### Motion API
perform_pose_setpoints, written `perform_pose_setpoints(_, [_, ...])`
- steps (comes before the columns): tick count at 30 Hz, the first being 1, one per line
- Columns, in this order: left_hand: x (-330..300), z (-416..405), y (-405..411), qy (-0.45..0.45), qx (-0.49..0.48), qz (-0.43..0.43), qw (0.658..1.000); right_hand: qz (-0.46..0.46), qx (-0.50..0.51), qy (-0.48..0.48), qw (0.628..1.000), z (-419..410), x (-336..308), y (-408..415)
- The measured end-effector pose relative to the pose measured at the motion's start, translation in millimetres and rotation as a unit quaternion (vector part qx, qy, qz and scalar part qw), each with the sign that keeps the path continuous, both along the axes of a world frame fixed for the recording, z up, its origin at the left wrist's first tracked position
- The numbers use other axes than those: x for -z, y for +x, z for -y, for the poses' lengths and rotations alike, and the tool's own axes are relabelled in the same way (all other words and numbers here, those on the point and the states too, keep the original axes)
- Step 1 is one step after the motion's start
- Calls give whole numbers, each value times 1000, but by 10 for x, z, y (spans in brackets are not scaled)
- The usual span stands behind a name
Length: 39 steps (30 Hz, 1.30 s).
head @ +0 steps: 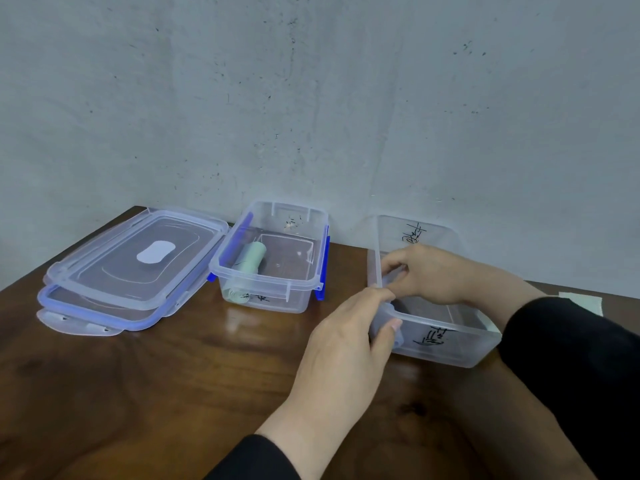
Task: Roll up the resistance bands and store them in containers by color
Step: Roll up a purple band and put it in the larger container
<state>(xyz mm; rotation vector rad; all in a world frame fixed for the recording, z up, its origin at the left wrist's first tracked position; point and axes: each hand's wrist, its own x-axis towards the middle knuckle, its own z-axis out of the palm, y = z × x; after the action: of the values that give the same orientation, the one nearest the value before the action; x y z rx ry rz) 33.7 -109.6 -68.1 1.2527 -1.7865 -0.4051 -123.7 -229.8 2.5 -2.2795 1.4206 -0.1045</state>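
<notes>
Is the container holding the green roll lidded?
No, the container with the green roll is open; two lids lie stacked beside it.

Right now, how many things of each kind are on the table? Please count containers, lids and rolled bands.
Clear containers: 2
Lids, stacked: 2
Green rolled bands: 1
Bluish rolled bands, held by both hands: 1
Total: 6

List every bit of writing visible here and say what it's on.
Right container, front wall: black handwriting, too blurred to read.
Right container, back wall: black handwriting, unreadable.
Middle container, front wall: small black handwriting, unreadable.
Middle container, back wall: faint marks, unreadable.
Top lid: blank white label.
</notes>
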Motion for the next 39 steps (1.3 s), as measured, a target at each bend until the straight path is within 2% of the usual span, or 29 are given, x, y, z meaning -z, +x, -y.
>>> perform_pose_setpoints(7, [-13, -17, 3, 19, -2, -19, 1000, 97, 82, 0, 992, -17, 89, -53])
perform_pose_setpoints(12, [-19, -17, 3, 43, 0, -51, 998, 161, 119, 71, 977, -16, 119, -31])
perform_pose_setpoints(23, [-46, -19, -1, 87, -2, -107, 990, 141, 124, 72, 980, -11, 121, -29])
perform_pose_setpoints(34, [-57, -10, 16, 82, -38, -94, 991, 154, 134, 81, 976, -50, 68, -78])
perform_pose_setpoints(39, [-19, -6, 6, 66, -22, -73, 995, 137, 139, 78, 978, -30, 127, -55])
